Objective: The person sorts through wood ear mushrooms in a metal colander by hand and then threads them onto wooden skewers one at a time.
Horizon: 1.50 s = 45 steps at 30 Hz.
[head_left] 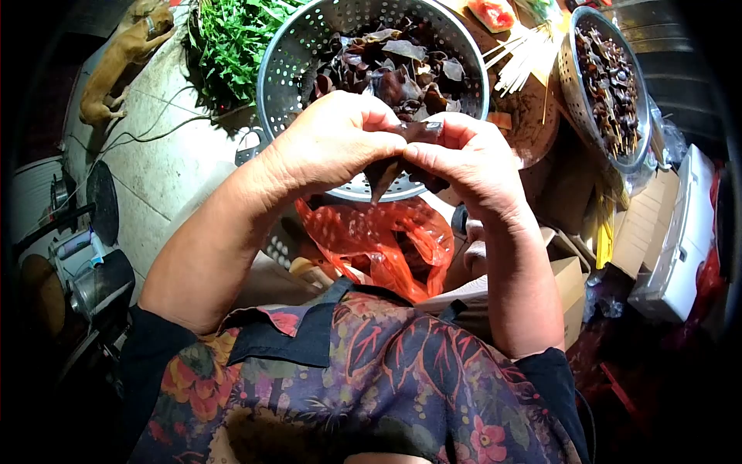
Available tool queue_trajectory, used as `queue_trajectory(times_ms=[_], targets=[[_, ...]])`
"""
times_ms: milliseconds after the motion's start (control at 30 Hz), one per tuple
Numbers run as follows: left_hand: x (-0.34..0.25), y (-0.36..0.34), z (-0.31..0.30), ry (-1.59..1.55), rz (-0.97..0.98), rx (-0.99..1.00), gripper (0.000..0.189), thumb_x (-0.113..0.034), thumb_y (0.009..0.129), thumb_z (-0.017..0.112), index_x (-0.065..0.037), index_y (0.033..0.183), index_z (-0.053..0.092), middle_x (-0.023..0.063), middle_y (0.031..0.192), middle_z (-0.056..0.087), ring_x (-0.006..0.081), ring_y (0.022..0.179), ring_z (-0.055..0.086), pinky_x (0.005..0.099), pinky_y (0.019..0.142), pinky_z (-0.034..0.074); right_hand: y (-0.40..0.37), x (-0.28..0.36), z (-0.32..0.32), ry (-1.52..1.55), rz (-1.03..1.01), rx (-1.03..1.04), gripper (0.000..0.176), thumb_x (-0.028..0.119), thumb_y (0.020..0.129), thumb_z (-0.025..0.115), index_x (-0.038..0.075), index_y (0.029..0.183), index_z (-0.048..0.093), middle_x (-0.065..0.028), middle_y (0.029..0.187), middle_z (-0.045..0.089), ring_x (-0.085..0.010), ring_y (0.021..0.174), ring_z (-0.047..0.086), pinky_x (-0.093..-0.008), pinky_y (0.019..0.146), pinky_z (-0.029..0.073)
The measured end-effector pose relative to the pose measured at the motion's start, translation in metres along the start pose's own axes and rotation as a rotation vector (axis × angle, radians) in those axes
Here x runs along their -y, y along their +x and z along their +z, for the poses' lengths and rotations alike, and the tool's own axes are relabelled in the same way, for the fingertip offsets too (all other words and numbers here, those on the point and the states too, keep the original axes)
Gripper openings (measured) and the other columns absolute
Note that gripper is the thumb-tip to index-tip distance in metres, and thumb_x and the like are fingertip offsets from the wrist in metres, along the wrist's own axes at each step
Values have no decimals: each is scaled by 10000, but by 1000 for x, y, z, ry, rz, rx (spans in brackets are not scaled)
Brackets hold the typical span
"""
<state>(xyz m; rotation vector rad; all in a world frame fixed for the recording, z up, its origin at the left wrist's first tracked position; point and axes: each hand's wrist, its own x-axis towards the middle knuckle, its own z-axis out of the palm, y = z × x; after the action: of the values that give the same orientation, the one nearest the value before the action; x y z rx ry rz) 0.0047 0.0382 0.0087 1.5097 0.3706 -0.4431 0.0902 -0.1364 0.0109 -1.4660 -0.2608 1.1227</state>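
Observation:
My left hand (328, 147) and my right hand (468, 158) meet over the near side of a metal colander (268, 85). Between their thumbs and fingers both pinch a dark wood ear mushroom piece (382, 178), which hangs down below the fingertips. A heap of loose wood ear mushrooms (402, 73) lies in the colander behind the hands. Beneath my wrists, a crumpled red plastic bag (379, 236) sits between the colander and my body. The fingers partly hide the held piece.
Right of the colander lie pale bamboo skewers (525, 66). A second colander (570, 69) holds skewered dark pieces (610, 89). Leafy greens (232, 58) lie at upper left, near a brown dog (112, 81) on the tiles. A white box (684, 232) and cardboard (641, 228) stand at right.

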Motion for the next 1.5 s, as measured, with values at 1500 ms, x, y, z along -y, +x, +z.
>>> queue_trajectory(times_ms=[1500], targets=[[4, -3, -1, -542, -1, -96, 207, -49, 799, 638, 16, 991, 594, 73, 902, 631, 120, 778, 600, 239, 715, 487, 9, -7, 6, 295, -204, -184, 138, 51, 790, 671, -10, 910, 641, -49, 824, 651, -102, 720, 604, -224, 690, 490]])
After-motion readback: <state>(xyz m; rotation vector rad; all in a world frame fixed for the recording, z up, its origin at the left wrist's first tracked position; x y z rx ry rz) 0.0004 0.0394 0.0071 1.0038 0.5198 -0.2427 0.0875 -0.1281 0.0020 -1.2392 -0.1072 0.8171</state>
